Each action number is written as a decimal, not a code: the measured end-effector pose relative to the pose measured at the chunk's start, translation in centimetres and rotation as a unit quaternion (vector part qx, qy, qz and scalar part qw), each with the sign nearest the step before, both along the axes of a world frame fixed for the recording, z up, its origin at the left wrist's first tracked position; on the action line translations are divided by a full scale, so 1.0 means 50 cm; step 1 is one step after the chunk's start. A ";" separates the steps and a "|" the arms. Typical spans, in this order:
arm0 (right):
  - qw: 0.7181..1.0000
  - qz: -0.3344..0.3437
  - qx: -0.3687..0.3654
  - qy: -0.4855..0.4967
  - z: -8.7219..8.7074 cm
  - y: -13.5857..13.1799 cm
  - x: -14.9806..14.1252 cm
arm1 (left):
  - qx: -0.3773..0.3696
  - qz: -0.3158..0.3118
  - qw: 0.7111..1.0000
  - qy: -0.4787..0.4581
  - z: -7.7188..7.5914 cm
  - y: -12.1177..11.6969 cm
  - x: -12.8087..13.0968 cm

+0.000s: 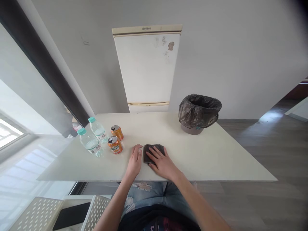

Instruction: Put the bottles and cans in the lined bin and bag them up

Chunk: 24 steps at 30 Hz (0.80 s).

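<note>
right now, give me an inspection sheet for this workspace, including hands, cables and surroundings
surface: pale table, no spill seen
things in hand: folded dark square, flat on the table; material unclear
clutter: two clear bottles and two orange cans, upright at left; lined bin toward the far right
hands: right hand pressed flat over the square; left hand resting beside it
cables: nothing seen
surroundings: white fridge beyond the table, door marked

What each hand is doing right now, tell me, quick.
Left hand: open, holding nothing, beside the dark cloth.
Right hand: open, fingers spread flat on the cloth, not gripping it.
</note>
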State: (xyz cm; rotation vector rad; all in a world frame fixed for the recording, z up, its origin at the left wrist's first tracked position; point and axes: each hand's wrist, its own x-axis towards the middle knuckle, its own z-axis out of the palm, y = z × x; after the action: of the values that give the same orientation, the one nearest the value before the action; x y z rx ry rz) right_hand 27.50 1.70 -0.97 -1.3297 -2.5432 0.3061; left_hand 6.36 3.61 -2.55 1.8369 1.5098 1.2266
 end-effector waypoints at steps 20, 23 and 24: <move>0.953 -0.289 0.086 0.041 -0.032 -0.089 0.547 | 0.024 -0.027 0.995 0.095 -0.006 0.003 0.012; 0.927 -0.341 0.115 0.109 -0.031 -0.077 0.512 | 0.019 -0.030 0.995 0.097 -0.007 0.003 0.013; 0.922 -0.357 0.107 0.107 -0.031 -0.068 0.492 | 0.019 -0.030 0.995 0.098 -0.007 0.003 0.014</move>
State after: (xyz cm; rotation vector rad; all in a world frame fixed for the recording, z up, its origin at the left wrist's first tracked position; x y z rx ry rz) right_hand 52.11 -1.71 -2.54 -1.8828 -1.7013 0.0184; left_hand 7.04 3.75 -2.91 2.0645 1.5293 1.0793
